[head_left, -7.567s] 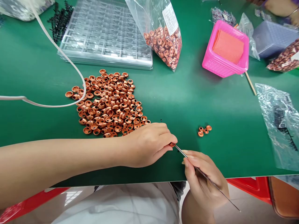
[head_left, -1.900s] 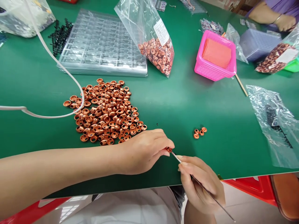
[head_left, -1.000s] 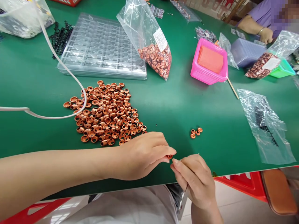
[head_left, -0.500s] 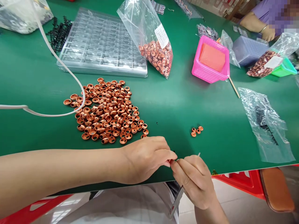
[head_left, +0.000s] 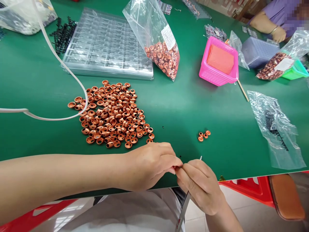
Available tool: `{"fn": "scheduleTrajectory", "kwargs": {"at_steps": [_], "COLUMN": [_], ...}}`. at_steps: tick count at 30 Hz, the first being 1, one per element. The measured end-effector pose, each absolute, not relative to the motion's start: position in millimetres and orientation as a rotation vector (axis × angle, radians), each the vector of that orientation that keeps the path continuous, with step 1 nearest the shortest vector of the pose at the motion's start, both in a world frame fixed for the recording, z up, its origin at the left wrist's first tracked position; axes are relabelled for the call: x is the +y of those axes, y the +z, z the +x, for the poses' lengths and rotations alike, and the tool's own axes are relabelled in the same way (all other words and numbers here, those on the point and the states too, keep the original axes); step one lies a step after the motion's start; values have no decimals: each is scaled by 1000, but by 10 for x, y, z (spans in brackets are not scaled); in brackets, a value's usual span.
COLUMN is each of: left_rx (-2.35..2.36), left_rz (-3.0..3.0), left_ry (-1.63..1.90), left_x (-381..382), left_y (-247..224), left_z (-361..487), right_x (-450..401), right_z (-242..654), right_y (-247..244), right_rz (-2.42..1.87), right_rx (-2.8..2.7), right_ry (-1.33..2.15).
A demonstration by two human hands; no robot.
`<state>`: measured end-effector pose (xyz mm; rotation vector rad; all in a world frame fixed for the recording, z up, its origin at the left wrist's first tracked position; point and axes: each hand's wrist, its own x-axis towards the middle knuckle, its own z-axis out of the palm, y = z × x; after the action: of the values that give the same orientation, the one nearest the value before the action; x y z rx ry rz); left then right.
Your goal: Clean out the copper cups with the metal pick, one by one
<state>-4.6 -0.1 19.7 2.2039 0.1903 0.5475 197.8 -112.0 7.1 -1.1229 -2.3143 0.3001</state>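
My left hand point(head_left: 154, 166) reaches in from the left, its thumb and fingers closed in a pinch against the fingertips of the other hand. Whatever it grips is too small and covered to make out. Closed round slim metal tweezers point(head_left: 183, 209) is my right hand point(head_left: 201, 183); their pointed tip sticks out above the knuckles and the flat end hangs below, over my lap. Beyond my left wrist spreads a heap of small copper-coloured cups with holes point(head_left: 116, 112). Several more copper cups point(head_left: 201, 139) lie in a small group past my right hand.
A stack of clear plastic trays point(head_left: 103, 45) stands at the back, beside a bag of copper cups point(head_left: 164, 58) and black sprue-like parts point(head_left: 64, 33). A white cord point(head_left: 70, 75) crosses the left. Rightward are a pink basket point(head_left: 205, 69), a clear bag point(head_left: 277, 135) and a co-worker's arm point(head_left: 263, 22).
The tweezers have shifted in my right hand, their tip now a little further left and the flat end lower. Both hands stay pinched together; the view has moved slightly.
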Motion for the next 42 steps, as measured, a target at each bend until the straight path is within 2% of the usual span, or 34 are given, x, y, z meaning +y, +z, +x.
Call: {"fn": "scheduleTrajectory", "kwargs": {"at_steps": [10, 15, 19, 23, 42], "left_rx": [282, 331, 362, 377, 321], "left_rz": [2122, 2025, 1980, 1976, 2134], "left_ry": [425, 378, 353, 362, 422], "left_x": [57, 117, 139, 143, 127], "left_y": [165, 215, 238, 231, 209], "left_z": [-16, 10, 3, -8, -17], "right_x": [-981, -1054, -1092, -1049, -1047], "right_z": [1905, 1923, 1890, 1888, 1966], "right_y": [40, 56, 1, -84, -111], "right_rz": [-1219, -1324, -1396, -1351, -1378], "right_rx": [-2336, -1829, -1234, -951, -833], "right_ry": [174, 410, 256, 201, 327]}}
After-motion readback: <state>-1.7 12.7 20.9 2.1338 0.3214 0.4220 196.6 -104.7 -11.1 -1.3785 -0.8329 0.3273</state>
